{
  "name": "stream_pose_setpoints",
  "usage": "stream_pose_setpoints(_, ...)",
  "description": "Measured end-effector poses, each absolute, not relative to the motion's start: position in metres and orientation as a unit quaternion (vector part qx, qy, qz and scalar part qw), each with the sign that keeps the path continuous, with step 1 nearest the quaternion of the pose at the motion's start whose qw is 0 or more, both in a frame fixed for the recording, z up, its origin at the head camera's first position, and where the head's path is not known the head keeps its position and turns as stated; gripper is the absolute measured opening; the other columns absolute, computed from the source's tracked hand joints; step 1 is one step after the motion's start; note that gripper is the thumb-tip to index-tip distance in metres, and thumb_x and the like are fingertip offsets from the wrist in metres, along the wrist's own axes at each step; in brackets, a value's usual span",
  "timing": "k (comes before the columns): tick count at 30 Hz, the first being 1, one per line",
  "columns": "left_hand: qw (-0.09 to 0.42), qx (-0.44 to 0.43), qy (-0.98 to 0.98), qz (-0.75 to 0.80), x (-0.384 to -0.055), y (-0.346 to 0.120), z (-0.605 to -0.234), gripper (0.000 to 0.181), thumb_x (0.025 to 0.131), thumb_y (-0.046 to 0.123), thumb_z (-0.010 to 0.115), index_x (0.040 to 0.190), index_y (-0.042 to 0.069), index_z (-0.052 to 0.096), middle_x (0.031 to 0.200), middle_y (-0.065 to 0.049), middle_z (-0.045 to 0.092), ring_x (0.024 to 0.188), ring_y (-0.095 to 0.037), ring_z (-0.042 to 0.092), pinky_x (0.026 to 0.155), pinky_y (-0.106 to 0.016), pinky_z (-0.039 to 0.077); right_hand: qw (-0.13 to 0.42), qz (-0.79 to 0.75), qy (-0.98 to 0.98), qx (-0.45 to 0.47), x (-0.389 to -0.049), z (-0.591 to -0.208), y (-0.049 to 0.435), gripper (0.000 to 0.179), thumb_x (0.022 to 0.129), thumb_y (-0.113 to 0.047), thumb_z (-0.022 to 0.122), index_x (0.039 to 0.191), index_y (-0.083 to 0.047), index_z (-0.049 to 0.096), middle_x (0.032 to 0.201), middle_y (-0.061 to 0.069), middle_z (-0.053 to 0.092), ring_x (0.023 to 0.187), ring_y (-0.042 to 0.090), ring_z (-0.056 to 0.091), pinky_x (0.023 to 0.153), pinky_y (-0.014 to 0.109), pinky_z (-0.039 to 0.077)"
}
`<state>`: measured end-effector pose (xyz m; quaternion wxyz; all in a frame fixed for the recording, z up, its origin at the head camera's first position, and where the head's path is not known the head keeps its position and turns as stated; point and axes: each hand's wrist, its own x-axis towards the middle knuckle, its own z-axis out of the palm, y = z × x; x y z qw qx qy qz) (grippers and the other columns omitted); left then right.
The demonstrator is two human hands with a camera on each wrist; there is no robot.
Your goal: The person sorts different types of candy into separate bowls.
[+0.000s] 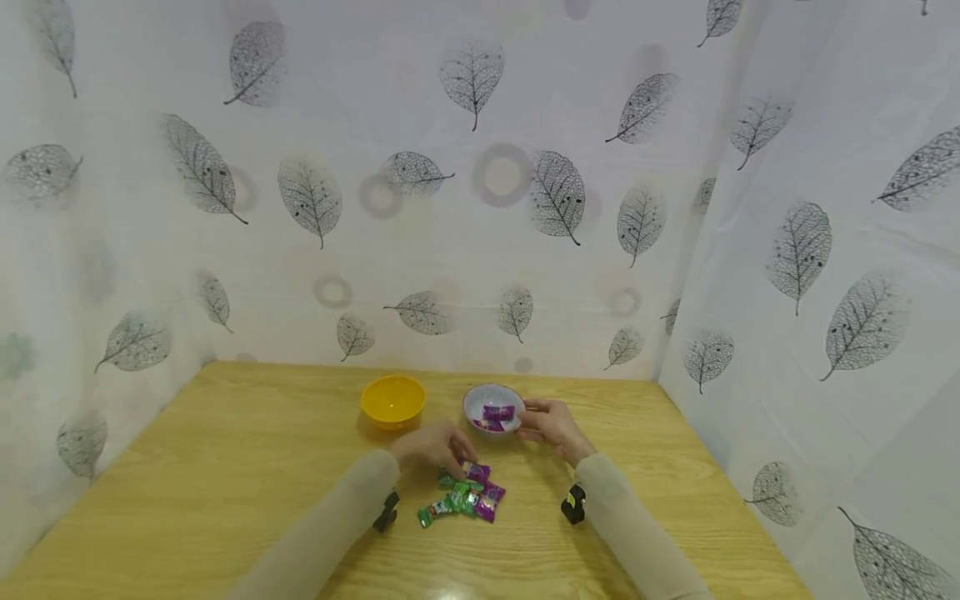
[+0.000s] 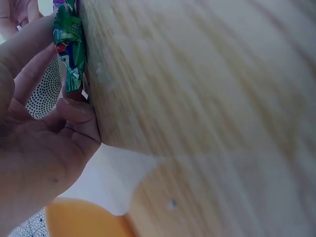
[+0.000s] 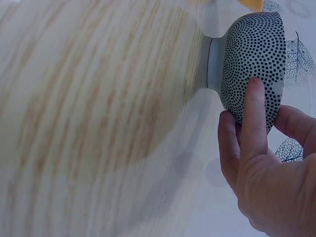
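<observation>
My left hand [image 1: 431, 446] reaches down over a pile of wrapped candies, fingers bent at a purple candy [image 1: 477, 472] and a green candy [image 1: 437, 510] lying nearby. In the left wrist view, a green candy [image 2: 70, 49] hides the fingertips, so I cannot tell whether they pinch one. My right hand [image 1: 553, 425] holds the side of a small bowl [image 1: 472, 402], its fingers spread on the black-dotted outer wall [image 3: 252, 59]. Inside that bowl lie purple candies [image 1: 498, 412]. The bowl stands upright on the table.
A yellow bowl [image 1: 393, 402] stands left of the dotted bowl, toward the back of the wooden table [image 1: 247, 467]. More purple candies [image 1: 487, 504] lie in the pile at the front. A leaf-patterned curtain [image 1: 480, 250] borders the table behind and at the sides.
</observation>
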<state>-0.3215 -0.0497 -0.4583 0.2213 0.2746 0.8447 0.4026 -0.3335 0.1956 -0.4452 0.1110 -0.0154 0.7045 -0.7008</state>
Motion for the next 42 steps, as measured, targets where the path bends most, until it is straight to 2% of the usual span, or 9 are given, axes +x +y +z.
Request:
stream_pose_setpoints(8, 0.21, 0.293, 0.855, 0.373, -0.3154, -0.0494, -0.4517, 0.028, 0.065, 0.009, 0.079, 0.091, 0.016, 0.07, 0.087, 0.007, 0.065, 0.085, -0.018, 0.057, 0.079, -0.033, 0.047, 0.106, -0.7, 0.706, -0.005, -0.3349, -0.4457, 0.195, 0.042, 0.088, 0.0, 0.054, 0.127, 0.009, 0.043, 0.118, 0.03, 0.05, 0.098, 0.038, 0.057, 0.08, 0.036, 0.05)
stream_pose_setpoints(18, 0.215, 0.272, 0.861, 0.373, -0.3203, -0.0505, -0.4511, 0.026, 0.067, 0.007, 0.077, 0.089, 0.017, 0.069, 0.085, 0.004, 0.064, 0.08, -0.014, 0.057, 0.076, -0.032, 0.048, 0.107, -0.702, 0.704, -0.007, -0.3328, -0.4409, 0.1965, 0.044, 0.088, -0.001, 0.055, 0.128, 0.009, 0.041, 0.118, 0.03, 0.05, 0.096, 0.037, 0.058, 0.085, 0.041, 0.047)
stream_pose_setpoints(23, 0.215, 0.27, 0.857, 0.383, -0.3224, -0.051, -0.4533, 0.021, 0.069, 0.006, 0.076, 0.086, 0.015, 0.07, 0.084, 0.004, 0.065, 0.077, -0.015, 0.058, 0.072, -0.03, 0.05, 0.097, -0.7, 0.707, 0.006, -0.3369, -0.4448, 0.1963, 0.042, 0.087, 0.0, 0.056, 0.126, 0.009, 0.044, 0.116, 0.029, 0.052, 0.092, 0.035, 0.061, 0.079, 0.036, 0.05)
stream_pose_setpoints(31, 0.216, 0.271, 0.863, 0.369, -0.3195, -0.0503, -0.4522, 0.019, 0.069, 0.004, 0.075, 0.084, 0.015, 0.071, 0.078, 0.003, 0.064, 0.069, -0.015, 0.057, 0.062, -0.028, 0.051, 0.103, -0.702, 0.705, -0.003, -0.3379, -0.4467, 0.197, 0.044, 0.087, 0.001, 0.056, 0.127, 0.011, 0.042, 0.116, 0.031, 0.051, 0.093, 0.036, 0.06, 0.082, 0.038, 0.049)
stream_pose_setpoints(36, 0.213, 0.279, 0.866, 0.356, -0.3198, -0.051, -0.4523, 0.017, 0.07, 0.007, 0.074, 0.084, 0.015, 0.07, 0.079, 0.004, 0.063, 0.07, -0.015, 0.057, 0.063, -0.028, 0.05, 0.102, -0.7, 0.707, -0.004, -0.3362, -0.4452, 0.1959, 0.043, 0.087, 0.0, 0.055, 0.127, 0.009, 0.043, 0.116, 0.03, 0.052, 0.094, 0.035, 0.06, 0.083, 0.039, 0.048)
stream_pose_setpoints(42, 0.216, 0.276, 0.857, 0.378, -0.3211, -0.055, -0.4539, 0.017, 0.07, 0.009, 0.075, 0.083, 0.017, 0.069, 0.084, 0.004, 0.062, 0.077, -0.015, 0.055, 0.072, -0.031, 0.048, 0.11, -0.702, 0.703, -0.003, -0.3361, -0.4451, 0.1951, 0.044, 0.087, 0.0, 0.055, 0.128, 0.01, 0.041, 0.118, 0.031, 0.05, 0.097, 0.037, 0.058, 0.083, 0.038, 0.048)
